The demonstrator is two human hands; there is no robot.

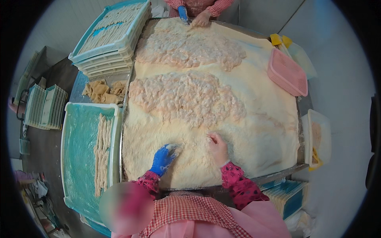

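Powdery table (pixel 292 169) (left hand (pixel 162 160) blue-gloved)

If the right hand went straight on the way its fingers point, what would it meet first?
The right hand would probably meet the nearer heap of glossy pale-pink pieces first; depth is unclear, so it might brush the pale powder in between.

Desk (pixel 280 173) mid-frame, tray stack (pixel 104 64) upper left.
From here, a far heap (pixel 190 47) lies behind a near heap (pixel 186 97), both on powder (pixel 270 146); strips (pixel 102 150) lie in a tray (pixel 79 154), lower left; a basket (pixel 279 81) sits upper right.
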